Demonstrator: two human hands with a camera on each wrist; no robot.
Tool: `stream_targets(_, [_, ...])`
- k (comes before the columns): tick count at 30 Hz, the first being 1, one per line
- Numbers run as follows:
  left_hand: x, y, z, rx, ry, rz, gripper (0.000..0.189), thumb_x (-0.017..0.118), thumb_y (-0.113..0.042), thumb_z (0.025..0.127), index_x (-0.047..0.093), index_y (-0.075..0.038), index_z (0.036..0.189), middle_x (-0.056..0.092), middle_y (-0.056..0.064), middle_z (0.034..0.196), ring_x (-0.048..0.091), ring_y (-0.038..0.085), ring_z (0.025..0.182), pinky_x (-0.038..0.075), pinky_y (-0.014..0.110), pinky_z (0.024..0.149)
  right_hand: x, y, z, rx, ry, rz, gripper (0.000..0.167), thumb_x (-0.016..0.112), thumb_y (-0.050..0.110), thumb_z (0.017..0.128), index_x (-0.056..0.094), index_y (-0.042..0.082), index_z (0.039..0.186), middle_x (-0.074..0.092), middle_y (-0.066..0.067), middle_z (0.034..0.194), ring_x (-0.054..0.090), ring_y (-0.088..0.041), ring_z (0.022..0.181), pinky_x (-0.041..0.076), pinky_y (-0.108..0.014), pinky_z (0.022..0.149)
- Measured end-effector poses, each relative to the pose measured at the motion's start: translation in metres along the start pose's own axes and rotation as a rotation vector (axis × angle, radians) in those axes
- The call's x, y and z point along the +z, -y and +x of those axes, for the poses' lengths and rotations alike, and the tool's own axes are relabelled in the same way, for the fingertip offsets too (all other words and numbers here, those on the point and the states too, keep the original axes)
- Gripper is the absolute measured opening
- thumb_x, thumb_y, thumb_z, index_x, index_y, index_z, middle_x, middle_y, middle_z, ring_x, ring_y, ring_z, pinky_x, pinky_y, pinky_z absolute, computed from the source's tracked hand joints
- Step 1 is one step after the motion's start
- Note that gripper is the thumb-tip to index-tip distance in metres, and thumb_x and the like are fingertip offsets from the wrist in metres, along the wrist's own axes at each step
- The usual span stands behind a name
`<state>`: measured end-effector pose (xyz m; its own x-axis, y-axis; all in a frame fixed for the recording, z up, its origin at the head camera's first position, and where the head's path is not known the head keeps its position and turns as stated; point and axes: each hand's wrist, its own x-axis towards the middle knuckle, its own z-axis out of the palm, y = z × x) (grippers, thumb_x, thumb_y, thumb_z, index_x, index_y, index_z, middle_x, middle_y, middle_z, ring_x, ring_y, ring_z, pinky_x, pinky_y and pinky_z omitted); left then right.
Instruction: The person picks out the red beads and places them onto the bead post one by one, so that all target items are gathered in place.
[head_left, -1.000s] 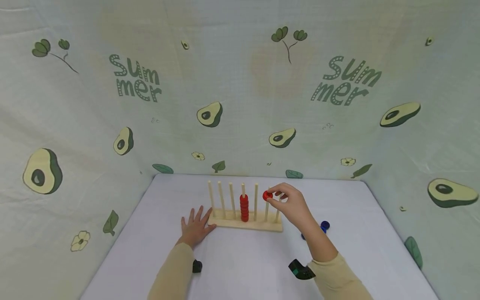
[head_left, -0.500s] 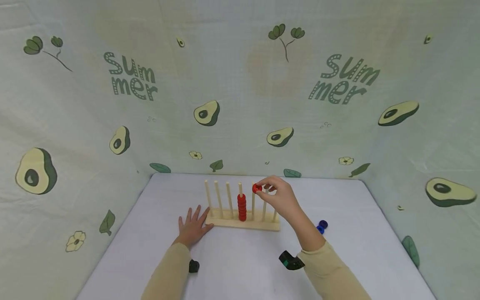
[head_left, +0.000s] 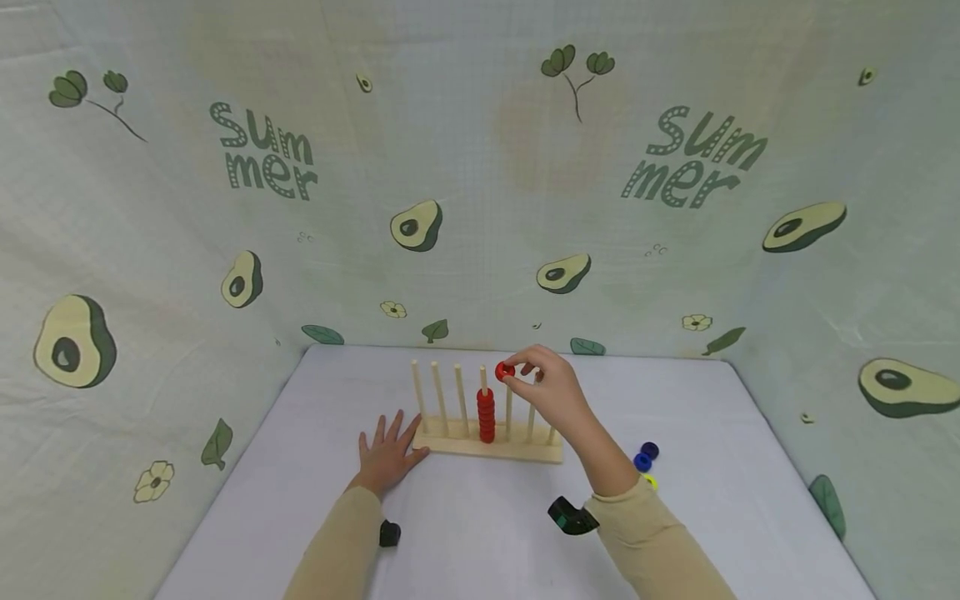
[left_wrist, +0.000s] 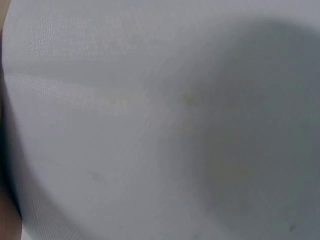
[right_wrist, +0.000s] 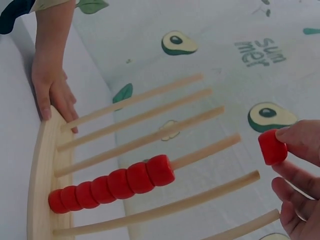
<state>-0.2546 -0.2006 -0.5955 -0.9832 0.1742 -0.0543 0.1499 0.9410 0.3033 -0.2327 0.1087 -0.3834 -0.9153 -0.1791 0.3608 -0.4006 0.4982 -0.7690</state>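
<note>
My right hand (head_left: 551,392) pinches a red ring bead (head_left: 498,367) between thumb and fingers, near the tops of the pegs just right of the red stack. In the right wrist view this red bead (right_wrist: 272,147) is held clear of the peg tips. A wooden peg rack (head_left: 487,449) carries a row of several upright pegs. On its middle peg sits a stack of red beads (head_left: 487,417), with the peg's tip showing above. My left hand (head_left: 386,458) lies with spread fingers at the rack's left end, its fingers touching the base.
Right of the rack lie a dark blue bead (head_left: 650,451), a blue bead (head_left: 642,462) and a yellow bead (head_left: 651,481), partly hidden by my right forearm. A printed cloth (head_left: 480,167) hangs behind the white table (head_left: 465,517). The left wrist view shows mostly shadowed white surface.
My right hand has moved left and slightly up with the red bead, from the right-hand pegs to beside the stacked peg. The yellow bead has come into view. My left hand stays put.
</note>
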Motion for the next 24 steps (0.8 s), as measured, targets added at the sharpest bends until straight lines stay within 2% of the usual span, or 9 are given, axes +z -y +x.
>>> stream_targets(7, [0.000, 0.001, 0.002, -0.010, 0.012, 0.018, 0.078, 0.040, -0.071, 0.092, 0.029, -0.025, 0.155, 0.017, 0.013, 0.161, 0.006, 0.045, 0.145, 0.000, 0.073, 0.105, 0.005, 0.001, 0.005, -0.015, -0.009, -0.006, 0.014, 0.076, 0.016, 0.086, 0.074, 0.013, 0.099, 0.066, 0.005, 0.098, 0.057, -0.016, 0.082, 0.048, -0.032, 0.068])
stream_targets(13, [0.009, 0.007, 0.004, -0.007, -0.004, 0.055, 0.081, 0.033, -0.076, 0.089, 0.028, -0.029, 0.155, 0.016, 0.012, 0.161, 0.006, 0.044, 0.145, 0.002, 0.073, 0.105, 0.012, 0.002, 0.006, 0.084, -0.066, 0.020, 0.018, 0.078, 0.015, 0.084, 0.074, 0.011, 0.102, 0.065, 0.002, 0.098, 0.056, -0.018, 0.080, 0.047, -0.032, 0.063])
stream_targets(16, [0.009, 0.007, 0.004, -0.003, -0.020, 0.034, 0.081, 0.037, -0.075, 0.089, 0.031, -0.027, 0.154, 0.018, 0.013, 0.161, 0.007, 0.045, 0.145, 0.002, 0.074, 0.105, 0.017, 0.002, 0.006, 0.121, -0.089, 0.036, 0.020, 0.078, 0.017, 0.084, 0.074, 0.011, 0.102, 0.065, -0.001, 0.099, 0.054, -0.018, 0.081, 0.045, -0.031, 0.061])
stream_targets(20, [0.008, 0.006, 0.004, -0.002, -0.027, 0.015, 0.080, 0.040, -0.073, 0.090, 0.032, -0.027, 0.154, 0.018, 0.012, 0.161, 0.007, 0.045, 0.145, 0.001, 0.074, 0.105, 0.023, 0.001, 0.006, 0.145, -0.115, 0.060, 0.019, 0.078, 0.019, 0.084, 0.074, 0.013, 0.102, 0.066, -0.005, 0.099, 0.050, -0.019, 0.080, 0.041, -0.031, 0.057])
stream_targets(24, [0.007, 0.006, 0.003, 0.001, -0.032, 0.025, 0.080, 0.039, -0.074, 0.090, 0.032, -0.027, 0.154, 0.019, 0.012, 0.161, 0.008, 0.045, 0.145, 0.002, 0.074, 0.104, 0.028, 0.001, 0.006, 0.149, -0.154, 0.075, 0.020, 0.078, 0.020, 0.083, 0.075, 0.014, 0.102, 0.063, -0.004, 0.091, 0.046, -0.020, 0.076, 0.035, -0.030, 0.053])
